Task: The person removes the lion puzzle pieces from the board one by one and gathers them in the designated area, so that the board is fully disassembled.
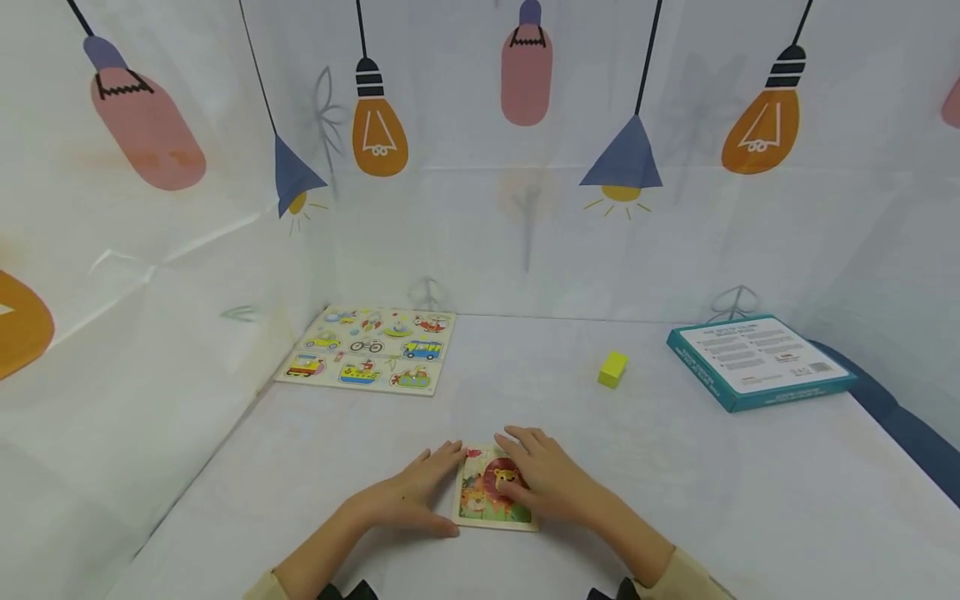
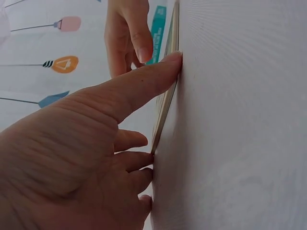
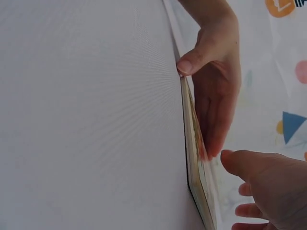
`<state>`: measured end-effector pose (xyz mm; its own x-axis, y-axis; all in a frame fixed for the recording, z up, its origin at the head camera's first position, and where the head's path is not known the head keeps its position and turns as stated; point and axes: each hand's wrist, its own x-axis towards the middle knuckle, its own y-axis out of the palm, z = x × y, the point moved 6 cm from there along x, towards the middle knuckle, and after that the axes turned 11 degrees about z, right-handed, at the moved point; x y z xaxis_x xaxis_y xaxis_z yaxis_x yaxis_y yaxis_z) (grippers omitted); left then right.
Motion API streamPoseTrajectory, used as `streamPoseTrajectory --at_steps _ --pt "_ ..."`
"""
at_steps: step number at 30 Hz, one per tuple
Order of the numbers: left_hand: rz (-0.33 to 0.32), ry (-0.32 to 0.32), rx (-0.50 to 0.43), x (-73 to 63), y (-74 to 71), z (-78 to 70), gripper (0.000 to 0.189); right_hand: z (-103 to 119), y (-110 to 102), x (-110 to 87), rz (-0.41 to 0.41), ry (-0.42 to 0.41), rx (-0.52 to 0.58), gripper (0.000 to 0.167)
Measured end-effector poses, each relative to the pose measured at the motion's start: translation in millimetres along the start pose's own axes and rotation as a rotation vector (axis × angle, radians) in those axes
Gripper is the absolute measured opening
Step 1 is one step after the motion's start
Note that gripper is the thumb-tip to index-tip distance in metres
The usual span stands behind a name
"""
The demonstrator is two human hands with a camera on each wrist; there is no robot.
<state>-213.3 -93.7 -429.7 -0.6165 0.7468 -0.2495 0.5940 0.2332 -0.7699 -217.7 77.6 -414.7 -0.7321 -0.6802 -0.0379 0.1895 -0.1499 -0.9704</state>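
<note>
A small square lion puzzle (image 1: pixel 486 502) in a pale wooden frame lies flat on the table between the two hands. My left hand (image 1: pixel 411 497) rests along its left side, with the thumb at the near left corner and the fingertips at the far left corner. In the left wrist view, that thumb (image 2: pixel 144 84) touches the frame's edge. My right hand (image 1: pixel 553 480) is over the puzzle's right part, fingers spread and loosely bent, covering some of the picture. In the right wrist view its thumb (image 3: pixel 240 163) is raised above the board, with no object in its grasp.
A larger vehicle puzzle board (image 1: pixel 375 350) lies at the back left. Farther right are a yellow block (image 1: pixel 612 369) and a teal-edged box (image 1: pixel 761 362) near the table's right edge. Printed white sheeting (image 1: pixel 465 242) hangs behind and at the left.
</note>
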Motion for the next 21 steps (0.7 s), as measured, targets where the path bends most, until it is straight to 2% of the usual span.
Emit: streamPoseTrajectory --at_steps 7,12,21 --pt "0.001 0.014 -0.009 1.4 3.0 1.4 0.097 7 8 12.0 0.021 -0.086 0.020 0.052" --pt "0.008 0.016 -0.017 2.5 4.7 1.3 0.097 10 9 21.1 -0.019 -0.124 -0.005 0.049" --pt "0.018 0.002 -0.032 1.9 4.8 2.0 0.097 13 14 33.6 -0.057 -0.110 -0.003 0.043"
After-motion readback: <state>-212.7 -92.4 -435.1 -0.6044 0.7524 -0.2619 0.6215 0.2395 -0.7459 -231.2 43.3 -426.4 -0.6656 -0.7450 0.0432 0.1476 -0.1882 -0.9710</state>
